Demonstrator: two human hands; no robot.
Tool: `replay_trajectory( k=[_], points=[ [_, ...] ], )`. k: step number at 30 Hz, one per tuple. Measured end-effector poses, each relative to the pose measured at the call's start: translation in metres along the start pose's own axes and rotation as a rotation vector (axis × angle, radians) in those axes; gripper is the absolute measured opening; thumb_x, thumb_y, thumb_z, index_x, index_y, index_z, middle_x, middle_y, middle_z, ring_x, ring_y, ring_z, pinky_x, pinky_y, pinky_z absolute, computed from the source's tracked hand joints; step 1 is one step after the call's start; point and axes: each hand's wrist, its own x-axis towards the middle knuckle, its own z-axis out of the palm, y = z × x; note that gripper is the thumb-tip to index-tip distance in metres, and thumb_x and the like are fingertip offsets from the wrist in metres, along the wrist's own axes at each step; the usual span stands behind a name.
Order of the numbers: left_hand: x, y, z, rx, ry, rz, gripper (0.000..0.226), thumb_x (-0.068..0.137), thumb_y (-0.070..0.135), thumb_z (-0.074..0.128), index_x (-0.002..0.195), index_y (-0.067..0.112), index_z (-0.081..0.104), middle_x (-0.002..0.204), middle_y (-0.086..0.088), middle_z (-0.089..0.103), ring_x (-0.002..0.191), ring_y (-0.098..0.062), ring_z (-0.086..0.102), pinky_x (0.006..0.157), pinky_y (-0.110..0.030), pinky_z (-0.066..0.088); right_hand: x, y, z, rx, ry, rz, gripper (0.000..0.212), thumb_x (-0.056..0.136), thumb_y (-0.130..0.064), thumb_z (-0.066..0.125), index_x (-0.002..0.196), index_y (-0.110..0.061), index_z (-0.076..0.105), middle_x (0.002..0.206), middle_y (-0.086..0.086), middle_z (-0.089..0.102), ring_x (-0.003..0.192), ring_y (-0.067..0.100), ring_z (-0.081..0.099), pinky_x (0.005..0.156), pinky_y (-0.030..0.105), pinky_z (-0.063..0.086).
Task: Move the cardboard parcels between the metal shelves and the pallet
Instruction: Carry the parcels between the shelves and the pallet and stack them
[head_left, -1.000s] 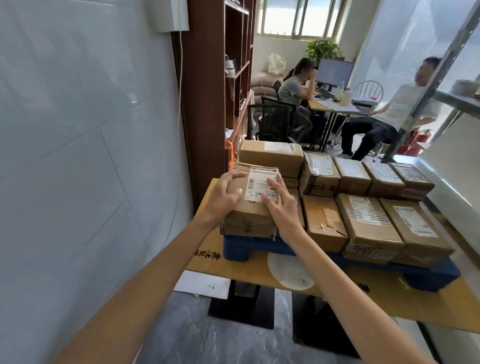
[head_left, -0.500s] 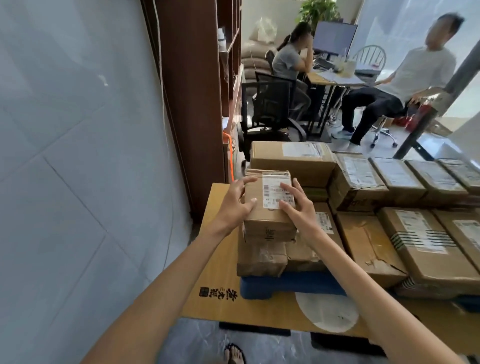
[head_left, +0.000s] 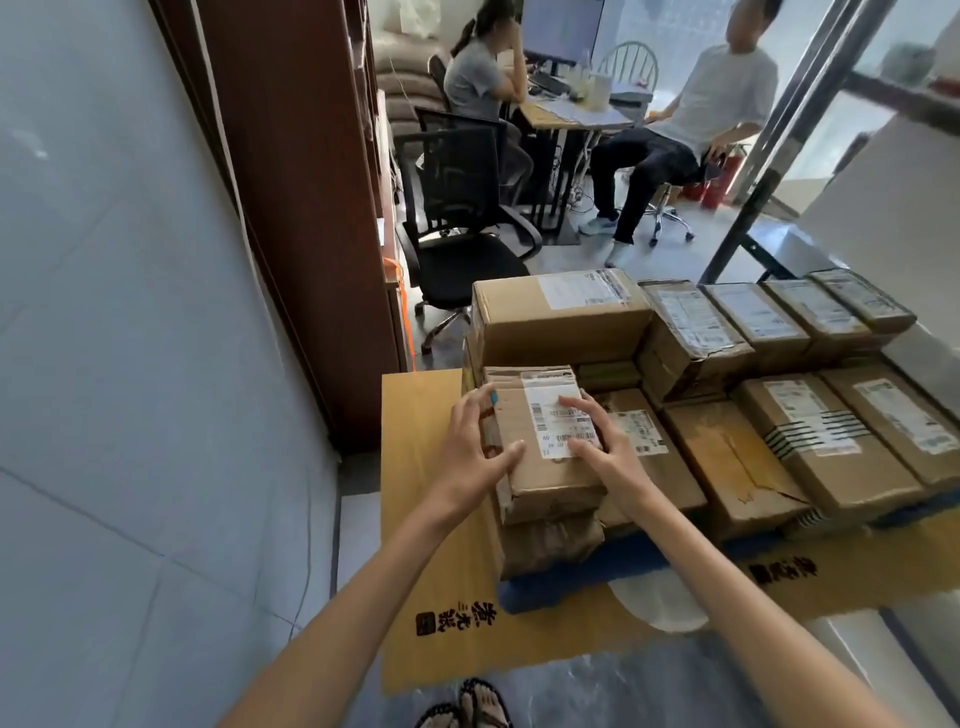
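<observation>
A small cardboard parcel (head_left: 544, 480) with a white label lies on top of another parcel (head_left: 550, 540) at the front left corner of the blue pallet (head_left: 571, 577). My left hand (head_left: 475, 447) grips its left edge, thumb on top and fingers down the side. My right hand (head_left: 605, 447) rests flat on the label side with fingers spread. Several more parcels cover the pallet, among them a large box (head_left: 561, 322) just behind and a row of labelled ones (head_left: 810, 436) to the right.
The pallet sits on a brown cardboard sheet (head_left: 431, 519) on the floor. A wall runs along my left, with a wooden bookcase (head_left: 301, 208) beyond it. A black office chair (head_left: 457, 208) stands behind the pallet. A metal shelf post (head_left: 769, 156) rises at right. Two people sit at a desk (head_left: 571, 111).
The parcel has come down from mid-air onto the front left stack. My right hand has flattened on its top. The view has moved closer and tilted down.
</observation>
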Motion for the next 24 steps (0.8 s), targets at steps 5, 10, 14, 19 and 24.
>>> replay_trajectory(
  k=[5,10,14,19,24],
  points=[
    [0.001,-0.005,-0.001,0.021,-0.044,0.007,0.065,0.084,0.035,0.070,0.139,0.029,0.035,0.137,0.005,0.036,0.126,-0.008,0.039,0.100,-0.040,0.049,0.000,-0.006,0.004,0.022,-0.003,-0.016,0.057,0.071,-0.048,0.053,0.126,-0.039,0.049,0.147,-0.002,0.036,0.122,0.016,0.046,0.087,0.028,0.046],
    [0.012,0.003,-0.008,0.188,-0.023,0.073,0.053,0.088,0.029,0.066,0.135,0.021,0.045,0.135,0.000,0.039,0.127,-0.013,0.039,0.103,-0.025,0.039,0.001,-0.015,0.006,-0.003,-0.029,0.005,0.052,0.078,-0.030,0.047,0.130,-0.039,0.046,0.154,-0.002,0.025,0.133,0.016,0.032,0.087,0.018,0.037],
    [0.029,0.031,-0.009,0.291,0.084,0.187,0.042,0.091,0.019,0.060,0.131,0.017,0.049,0.140,-0.005,0.040,0.133,-0.017,0.034,0.111,-0.029,0.031,-0.006,-0.025,-0.006,-0.035,0.136,0.027,0.053,0.084,-0.039,0.046,0.138,-0.037,0.041,0.155,-0.006,0.023,0.141,0.011,0.020,0.114,0.036,0.026],
    [0.039,0.099,0.048,0.367,-0.103,0.495,0.035,0.090,0.012,0.058,0.125,0.017,0.054,0.126,-0.003,0.054,0.125,-0.020,0.044,0.105,-0.035,0.039,-0.067,-0.028,-0.050,-0.026,0.457,0.031,0.043,0.090,-0.035,0.046,0.131,-0.027,0.051,0.134,-0.006,0.053,0.125,0.008,0.047,0.106,0.036,0.040],
    [-0.020,0.167,0.162,0.284,-0.475,0.684,0.037,0.091,0.013,0.054,0.127,0.018,0.053,0.132,-0.004,0.051,0.127,-0.022,0.040,0.106,-0.039,0.036,-0.214,-0.014,-0.119,-0.129,0.837,0.192,0.032,0.092,-0.032,0.045,0.121,-0.028,0.058,0.128,-0.007,0.056,0.121,0.006,0.049,0.101,0.020,0.036]
  ],
)
